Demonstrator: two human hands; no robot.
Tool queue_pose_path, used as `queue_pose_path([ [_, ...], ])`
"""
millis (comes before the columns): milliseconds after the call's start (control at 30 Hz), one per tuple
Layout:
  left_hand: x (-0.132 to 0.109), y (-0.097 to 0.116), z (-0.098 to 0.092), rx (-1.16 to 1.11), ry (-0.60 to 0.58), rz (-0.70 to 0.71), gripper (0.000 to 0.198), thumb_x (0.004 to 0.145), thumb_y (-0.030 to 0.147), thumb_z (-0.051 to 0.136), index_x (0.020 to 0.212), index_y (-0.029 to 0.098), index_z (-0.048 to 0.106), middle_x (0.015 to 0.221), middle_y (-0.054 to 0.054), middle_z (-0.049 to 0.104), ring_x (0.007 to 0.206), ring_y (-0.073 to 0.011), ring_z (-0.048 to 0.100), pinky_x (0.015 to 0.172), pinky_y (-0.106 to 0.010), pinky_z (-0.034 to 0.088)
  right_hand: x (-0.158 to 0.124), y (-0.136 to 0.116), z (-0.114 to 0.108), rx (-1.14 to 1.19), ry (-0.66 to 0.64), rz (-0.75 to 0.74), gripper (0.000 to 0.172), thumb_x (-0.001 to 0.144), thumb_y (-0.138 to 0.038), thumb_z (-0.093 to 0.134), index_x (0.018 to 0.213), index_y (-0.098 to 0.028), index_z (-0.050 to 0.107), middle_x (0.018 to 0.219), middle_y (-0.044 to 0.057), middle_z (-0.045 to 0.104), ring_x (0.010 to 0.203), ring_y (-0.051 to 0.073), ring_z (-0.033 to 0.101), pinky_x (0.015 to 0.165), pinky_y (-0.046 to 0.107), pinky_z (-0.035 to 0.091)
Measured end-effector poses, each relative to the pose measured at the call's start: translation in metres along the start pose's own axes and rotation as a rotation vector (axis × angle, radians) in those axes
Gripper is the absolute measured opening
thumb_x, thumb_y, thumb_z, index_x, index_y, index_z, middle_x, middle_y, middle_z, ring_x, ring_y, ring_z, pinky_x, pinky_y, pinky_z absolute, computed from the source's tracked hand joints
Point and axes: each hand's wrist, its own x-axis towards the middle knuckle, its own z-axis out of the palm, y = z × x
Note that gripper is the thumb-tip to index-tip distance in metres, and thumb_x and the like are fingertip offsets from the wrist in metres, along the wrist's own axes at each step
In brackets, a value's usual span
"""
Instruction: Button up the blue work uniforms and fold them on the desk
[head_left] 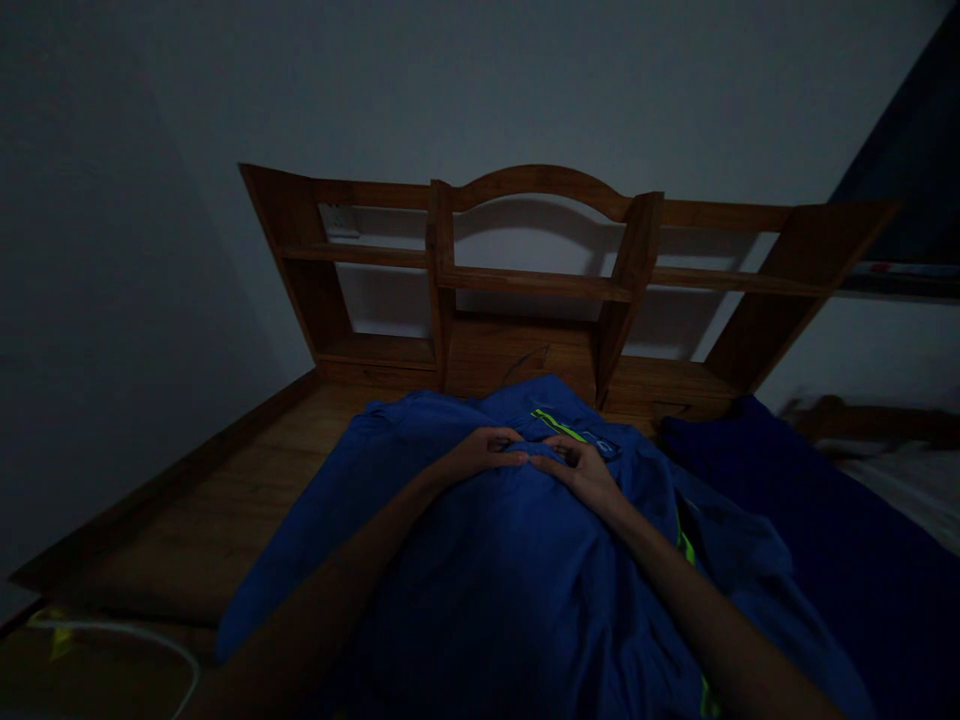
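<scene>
A blue garment [480, 560] with bright green stripes and a small pale logo is spread over the wooden surface in front of me. It looks like a jacket or trousers; the dim light hides which. My left hand [484, 452] pinches a gathered fold near the garment's middle, fingers closed on the cloth. Right beside it, my right hand [581, 472] grips the same gathered edge, its thumb and fingers pressed together there. The two hands' thumb tips nearly meet. Part of the cloth lies under both forearms.
A wooden shelf unit [536, 287] with several compartments stands behind the garment against the wall. Bare wooden boards [255, 480] extend to the left. A pale cord [142, 630] curves at the lower left. Dark blue cloth [810, 520] lies on the right.
</scene>
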Motion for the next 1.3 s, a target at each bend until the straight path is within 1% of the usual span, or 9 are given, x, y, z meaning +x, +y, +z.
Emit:
queue_pose_path([
  [100,0.001,0.000,0.000,-0.013,0.012,-0.016,0.031,0.070,0.036,0.070,0.091,0.014,0.065,0.086,-0.002,0.064,0.082,-0.0154,0.059,0.077,-0.025,0.044,0.000,0.002,0.000,0.002,-0.004,0.001,0.026,0.070,-0.040,0.068,0.085,-0.019,0.065,0.086,0.002,0.065,0.083,0.018,0.061,0.077,0.029,0.046],
  [267,0.002,-0.001,0.001,-0.030,0.080,-0.031,0.034,0.067,0.037,0.071,0.089,0.013,0.064,0.083,-0.003,0.065,0.078,-0.0151,0.060,0.075,-0.026,0.045,-0.001,0.002,0.002,-0.049,0.056,-0.065,0.023,0.073,-0.039,0.066,0.084,-0.019,0.065,0.084,0.002,0.065,0.081,0.018,0.061,0.076,0.029,0.046],
  [367,0.001,-0.002,0.002,-0.009,0.109,-0.027,0.034,0.068,0.038,0.070,0.090,0.013,0.063,0.079,-0.002,0.065,0.073,-0.0135,0.060,0.070,-0.024,0.046,-0.002,0.003,0.004,-0.086,0.086,-0.102,0.022,0.075,-0.039,0.064,0.085,-0.019,0.066,0.085,0.002,0.066,0.082,0.018,0.061,0.077,0.029,0.046],
  [500,0.002,-0.010,0.003,0.073,0.148,0.036,0.031,0.071,0.036,0.067,0.090,0.013,0.061,0.073,0.000,0.062,0.066,-0.0111,0.057,0.063,-0.021,0.044,-0.002,0.005,0.004,-0.113,0.107,-0.134,0.022,0.076,-0.039,0.063,0.085,-0.020,0.066,0.085,0.001,0.066,0.082,0.018,0.062,0.078,0.030,0.047],
  [600,0.004,-0.017,0.002,0.115,0.155,0.095,0.027,0.072,0.032,0.065,0.090,0.012,0.061,0.075,-0.001,0.062,0.067,-0.0109,0.058,0.064,-0.020,0.044,-0.002,0.007,0.004,-0.118,0.099,-0.139,0.022,0.077,-0.039,0.063,0.087,-0.020,0.066,0.088,0.002,0.067,0.085,0.018,0.062,0.080,0.030,0.047],
  [767,0.006,-0.023,0.002,0.154,0.155,0.097,0.026,0.072,0.031,0.064,0.090,0.013,0.062,0.074,0.000,0.061,0.065,-0.0103,0.056,0.060,-0.019,0.042,-0.001,0.011,0.006,-0.153,0.115,-0.164,0.021,0.076,-0.038,0.064,0.086,-0.020,0.065,0.086,0.002,0.066,0.084,0.018,0.062,0.080,0.031,0.046],
  [967,0.004,-0.020,0.004,0.204,0.205,0.105,0.027,0.071,0.032,0.065,0.090,0.013,0.063,0.066,0.001,0.058,0.059,-0.0095,0.052,0.056,-0.018,0.040,-0.001,0.010,0.006,-0.171,0.141,-0.174,0.020,0.075,-0.039,0.065,0.083,-0.020,0.064,0.083,0.001,0.065,0.080,0.017,0.060,0.077,0.029,0.046],
  [1167,0.002,-0.014,0.004,0.224,0.190,0.096,0.031,0.072,0.037,0.065,0.092,0.012,0.064,0.061,0.003,0.054,0.056,-0.0086,0.049,0.052,-0.018,0.037,-0.002,0.007,0.007,-0.187,0.145,-0.190,0.020,0.078,-0.039,0.062,0.082,-0.020,0.061,0.080,0.000,0.062,0.077,0.016,0.059,0.072,0.028,0.045],
  [1300,0.003,-0.014,0.004,0.213,0.176,0.092,0.034,0.073,0.040,0.064,0.094,0.013,0.064,0.064,0.002,0.055,0.057,-0.0086,0.049,0.054,-0.019,0.037,-0.003,0.006,0.006,-0.237,0.158,-0.196,0.021,0.079,-0.041,0.059,0.082,-0.020,0.060,0.080,0.000,0.062,0.076,0.016,0.058,0.072,0.028,0.044],
])
